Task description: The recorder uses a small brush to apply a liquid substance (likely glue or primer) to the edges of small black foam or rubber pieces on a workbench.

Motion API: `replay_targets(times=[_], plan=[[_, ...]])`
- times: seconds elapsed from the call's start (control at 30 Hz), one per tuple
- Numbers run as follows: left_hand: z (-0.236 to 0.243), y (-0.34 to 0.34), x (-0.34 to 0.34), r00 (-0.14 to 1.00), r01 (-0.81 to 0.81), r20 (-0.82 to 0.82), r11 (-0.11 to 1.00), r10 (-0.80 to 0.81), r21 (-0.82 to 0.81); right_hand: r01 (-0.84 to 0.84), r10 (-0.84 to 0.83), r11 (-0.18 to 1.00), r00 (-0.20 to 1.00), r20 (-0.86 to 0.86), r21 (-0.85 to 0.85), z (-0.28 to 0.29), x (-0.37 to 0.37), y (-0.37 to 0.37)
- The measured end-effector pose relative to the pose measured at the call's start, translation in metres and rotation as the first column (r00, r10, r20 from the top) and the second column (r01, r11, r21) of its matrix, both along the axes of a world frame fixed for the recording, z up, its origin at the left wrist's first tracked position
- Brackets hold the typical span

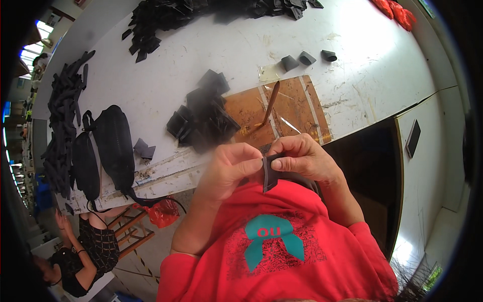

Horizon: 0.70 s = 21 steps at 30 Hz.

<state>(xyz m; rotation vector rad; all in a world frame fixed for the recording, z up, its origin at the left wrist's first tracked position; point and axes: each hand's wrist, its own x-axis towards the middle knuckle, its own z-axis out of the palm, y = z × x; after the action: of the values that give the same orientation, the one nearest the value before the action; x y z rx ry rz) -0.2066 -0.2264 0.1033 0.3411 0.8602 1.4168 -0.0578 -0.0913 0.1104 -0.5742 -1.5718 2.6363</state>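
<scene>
In front of my red shirt, a small black fabric piece (pixel 270 177) is pinched between both hands, with one pale edge turned up. My left hand (pixel 232 163) grips its left edge between thumb and forefinger. On the other side, my right hand (pixel 305 160) holds its top corner, thumb over the cloth. Just beyond them lies a brown wooden board (pixel 301 103) with clear tape across it, and a pointed brown stick (pixel 271 103) standing up from it. Left of the board is a loose pile of black fabric pieces (pixel 204 113). Three dark tube-like pieces (pixel 307 58) sit behind the board.
A large heap of black pieces (pixel 216 10) covers the table's far side. Dark rolled strips (pixel 65 116) and a black pouch-like bag (pixel 113 146) lie at left. A red plastic bag (pixel 163 211) and another person (pixel 75 256) are lower left. Red plastic (pixel 400 14) lies far right.
</scene>
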Motion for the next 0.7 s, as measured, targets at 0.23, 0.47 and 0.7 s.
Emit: replay_targets(times=[0.23,0.47,0.7], plan=[[0.0,-0.007,0.0,0.99,-0.01,-0.138,0.999,0.005,-0.033,-0.027,0.025,0.998,0.999,0.031,0.053,-0.005,-0.001,0.0],[0.009,-0.009,0.0,0.988,-0.017,-0.154,0.995,0.002,-0.097,-0.049,0.047,0.994,0.999,0.027,0.094,-0.009,-0.004,-0.001],[0.015,-0.008,0.005,0.957,-0.024,-0.289,0.989,-0.019,-0.147,-0.038,0.031,0.986,0.999,0.044,0.16,-0.018,-0.005,-0.005]])
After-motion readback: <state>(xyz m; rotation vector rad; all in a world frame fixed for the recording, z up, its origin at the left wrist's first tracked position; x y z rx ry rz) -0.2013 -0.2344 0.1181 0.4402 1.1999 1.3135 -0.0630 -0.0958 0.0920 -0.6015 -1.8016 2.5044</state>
